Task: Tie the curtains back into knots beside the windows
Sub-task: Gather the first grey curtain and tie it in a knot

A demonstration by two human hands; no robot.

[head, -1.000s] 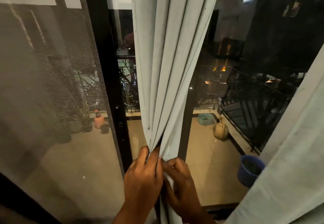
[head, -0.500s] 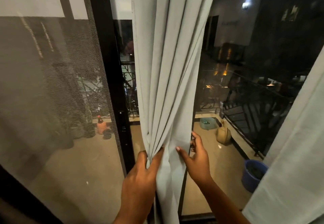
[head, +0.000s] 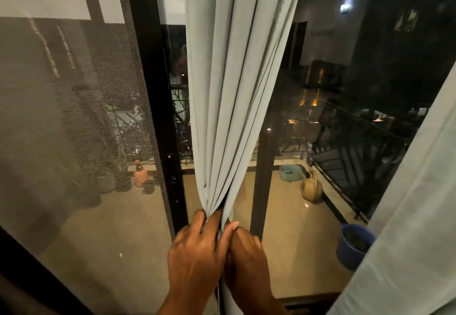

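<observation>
Now both hands, left hand and right hand, around gathered curtain

blue bucket, tan pot, teal basin, black railing, mesh screen

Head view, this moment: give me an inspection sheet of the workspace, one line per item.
Surface: no worktable; the beige tiled balcony floor shows through the glass.
Job's things: pale grey pleated curtain hangs gathered into a bunch, no knot yet; a second pale curtain panel hangs loose at the right edge.
Clutter: blue plastic bucket, round tan pot, teal basin, orange bottle, all outside on the balcony.
Grippers: left hand and right hand both closed on the gathered curtain, side by side.
Cables: nothing seen.
Surroundings: mesh insect screen on the left, dark door frame, black metal railing, night outside.
</observation>
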